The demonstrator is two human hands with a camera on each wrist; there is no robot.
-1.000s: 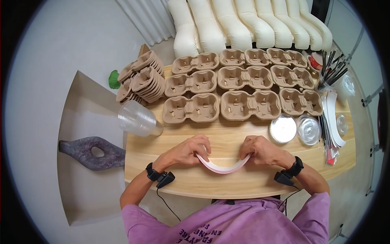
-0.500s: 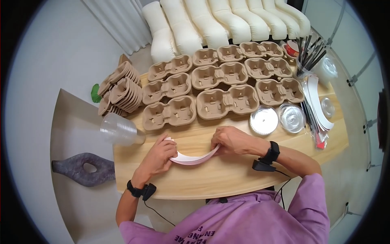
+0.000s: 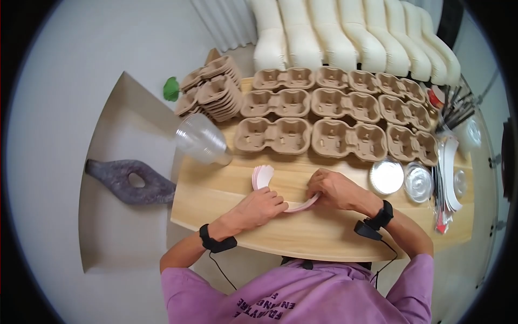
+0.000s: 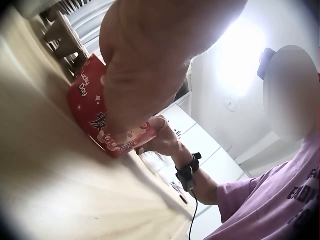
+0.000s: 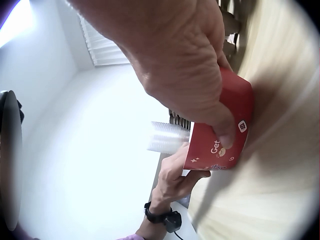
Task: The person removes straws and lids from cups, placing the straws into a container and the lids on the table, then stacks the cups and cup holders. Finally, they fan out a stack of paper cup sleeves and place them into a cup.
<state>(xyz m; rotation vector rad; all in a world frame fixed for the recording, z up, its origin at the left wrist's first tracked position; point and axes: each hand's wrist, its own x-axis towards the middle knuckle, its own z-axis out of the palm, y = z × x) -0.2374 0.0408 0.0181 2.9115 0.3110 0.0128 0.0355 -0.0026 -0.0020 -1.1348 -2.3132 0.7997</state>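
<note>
A curved stack of paper cup sleeves, red with printed lettering outside and white inside, is bent between my two hands close over the table. My left hand holds it near its left part, and the free end fans out beyond the fingers. The right hand pinches the other end, with the thumb on the red face in the right wrist view. In the left wrist view, the printed red side shows beside the hand, while the fingertips are partly hidden.
Rows of brown cup carriers stand across the back of the wooden table. Stacked carriers and nested clear plastic cups are at left. Clear lids, more white curved strips and black straws lie right.
The left hand has shifted inward along the sleeves, so their left end now sticks out past it. The hands are closer together and the bent span between them is shorter. The head view has swung.
</note>
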